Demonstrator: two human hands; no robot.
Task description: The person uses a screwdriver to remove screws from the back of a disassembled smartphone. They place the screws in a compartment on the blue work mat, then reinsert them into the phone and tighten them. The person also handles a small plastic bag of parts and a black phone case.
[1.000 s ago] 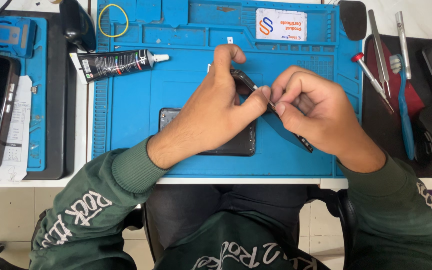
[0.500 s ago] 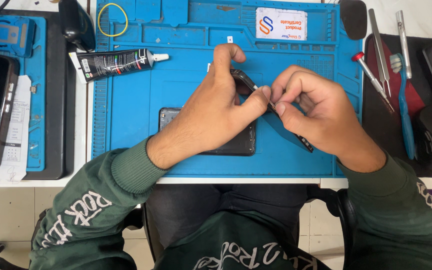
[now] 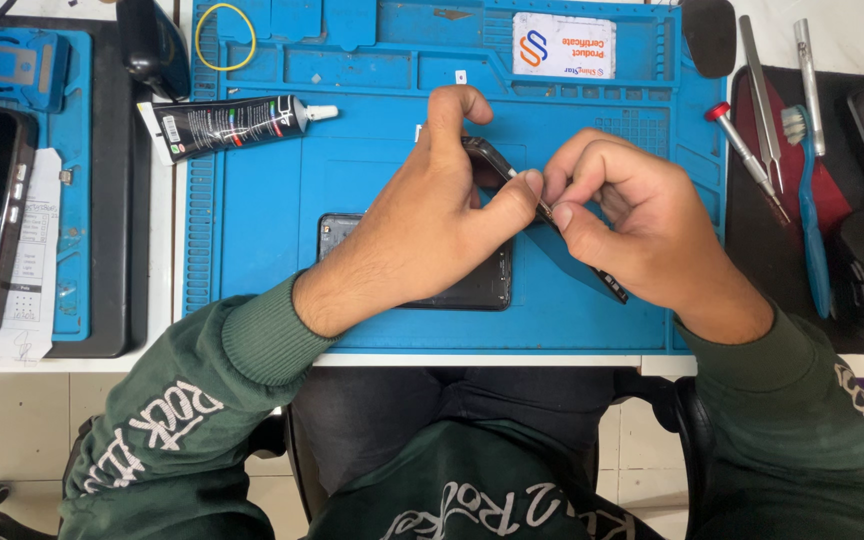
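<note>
The left hand [image 3: 432, 215] pinches a thin dark frame piece [image 3: 487, 158] between thumb and fingers, over the middle of the blue work mat [image 3: 252, 230]; beneath the wrist, near the mat's front edge, lies a dark phone [image 3: 472, 290]. The right hand [image 3: 632, 225] grips what looks like slim tweezers [image 3: 607, 283], their tip meeting the frame. At the bench's far left rests a black glue tube [image 3: 227, 125]; at the right edge, a blue brush [image 3: 807, 200].
</note>
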